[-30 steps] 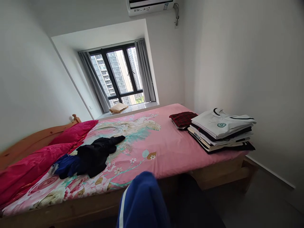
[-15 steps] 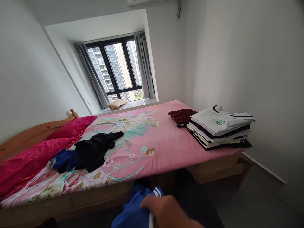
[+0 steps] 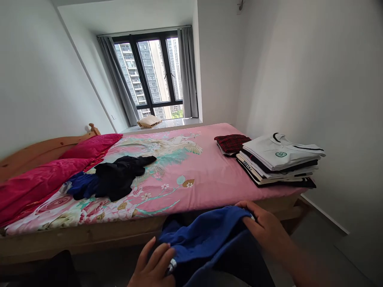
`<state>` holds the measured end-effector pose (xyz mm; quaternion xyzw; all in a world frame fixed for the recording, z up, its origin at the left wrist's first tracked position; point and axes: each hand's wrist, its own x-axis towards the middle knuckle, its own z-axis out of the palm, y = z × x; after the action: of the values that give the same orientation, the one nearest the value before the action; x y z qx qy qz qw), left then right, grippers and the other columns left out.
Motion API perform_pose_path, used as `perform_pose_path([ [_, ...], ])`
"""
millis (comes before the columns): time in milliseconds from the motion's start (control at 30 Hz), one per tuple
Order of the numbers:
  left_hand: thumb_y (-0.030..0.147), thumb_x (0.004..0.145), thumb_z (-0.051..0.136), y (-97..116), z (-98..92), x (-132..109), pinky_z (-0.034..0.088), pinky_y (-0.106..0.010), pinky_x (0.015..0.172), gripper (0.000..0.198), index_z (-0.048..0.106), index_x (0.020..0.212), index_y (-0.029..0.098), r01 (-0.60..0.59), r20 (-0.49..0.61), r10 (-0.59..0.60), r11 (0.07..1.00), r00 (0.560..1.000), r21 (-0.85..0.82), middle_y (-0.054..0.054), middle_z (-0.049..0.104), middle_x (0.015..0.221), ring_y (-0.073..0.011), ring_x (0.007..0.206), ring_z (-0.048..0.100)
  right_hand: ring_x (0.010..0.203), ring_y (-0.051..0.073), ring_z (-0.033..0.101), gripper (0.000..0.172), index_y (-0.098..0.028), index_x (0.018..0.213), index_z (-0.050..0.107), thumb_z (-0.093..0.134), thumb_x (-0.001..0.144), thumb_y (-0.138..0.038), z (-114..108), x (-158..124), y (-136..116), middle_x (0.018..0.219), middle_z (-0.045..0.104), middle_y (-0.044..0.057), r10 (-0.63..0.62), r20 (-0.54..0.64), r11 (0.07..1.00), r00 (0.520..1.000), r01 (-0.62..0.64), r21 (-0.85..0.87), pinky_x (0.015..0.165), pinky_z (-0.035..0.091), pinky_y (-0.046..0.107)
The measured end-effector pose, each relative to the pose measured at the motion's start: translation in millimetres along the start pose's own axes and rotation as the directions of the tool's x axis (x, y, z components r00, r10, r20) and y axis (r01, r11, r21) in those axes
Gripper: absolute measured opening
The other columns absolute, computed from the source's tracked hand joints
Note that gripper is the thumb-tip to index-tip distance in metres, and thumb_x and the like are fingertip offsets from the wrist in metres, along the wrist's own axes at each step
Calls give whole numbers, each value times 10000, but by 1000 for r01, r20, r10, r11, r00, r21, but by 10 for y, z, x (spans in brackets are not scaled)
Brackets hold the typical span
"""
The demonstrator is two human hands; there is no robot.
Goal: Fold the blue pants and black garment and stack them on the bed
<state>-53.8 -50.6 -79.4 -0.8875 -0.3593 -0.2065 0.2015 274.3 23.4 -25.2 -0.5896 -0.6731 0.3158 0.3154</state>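
Note:
A blue garment [image 3: 206, 235] with bits of white trim is stretched between my two hands in front of the bed's near edge. My right hand [image 3: 265, 227] pinches its upper right edge between thumb and fingers. At the lower left, my left hand [image 3: 155, 265] has its fingers closed over another edge, where some white trim shows. The lower part of the cloth runs out of the picture, so its exact kind cannot be made out.
On the bed [image 3: 206, 175] lies a crumpled heap of black clothes [image 3: 116, 179] and blue clothes [image 3: 82, 185]. A folded stack topped by a white shirt [image 3: 281, 153] stands at right, beside folded dark red checked cloth [image 3: 231, 143]. Pink pillows [image 3: 44, 179] lie at left.
The blue garment was bunched under one hand at the bottom. Now it is raised and spread, my right hand has moved right and up, and my left hand has come into view.

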Motion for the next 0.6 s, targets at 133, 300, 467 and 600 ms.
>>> perform_pose_path([
  [133, 446, 758, 635, 46, 242, -102, 37, -442, 1156, 228, 605, 622, 265, 6, 61, -2, 998, 998, -65, -20, 620, 1190, -216, 1293, 379, 761, 203, 609, 278, -268, 1028, 596, 424, 831, -361, -43, -179, 80, 839, 680, -2, 61, 60, 998, 996, -62, 19, 696, 429, 293],
  [300, 398, 775, 650, 189, 568, -131, -41, -404, 1159, 204, 602, 649, 244, -32, 124, 39, 998, 992, -56, -23, 654, 1137, -200, 1271, 413, 765, 207, 613, 267, -266, 988, 612, 432, 815, -358, -27, -371, 232, 836, 687, 8, 92, 81, 996, 992, -93, 5, 669, 433, 285],
  [467, 191, 830, 560, 301, 767, -237, -2, -414, 1182, 230, 517, 606, 210, -59, -9, 58, 982, 998, -181, 45, 694, 862, -130, 1032, 589, 672, 186, 598, 276, -266, 940, 645, 444, 781, -368, 57, -492, 555, 738, 681, -6, 152, 47, 988, 987, -151, -30, 592, 423, 260],
  [600, 38, 827, 392, 341, 735, -368, 151, -359, 1176, 292, 467, 607, 214, -4, -1, 4, 944, 1000, -331, 81, 584, 606, -50, 613, 563, 692, 180, 602, 273, -264, 928, 630, 419, 766, -322, 156, -554, 790, 767, 679, -18, 200, 130, 979, 971, -195, -56, 621, 429, 256],
])
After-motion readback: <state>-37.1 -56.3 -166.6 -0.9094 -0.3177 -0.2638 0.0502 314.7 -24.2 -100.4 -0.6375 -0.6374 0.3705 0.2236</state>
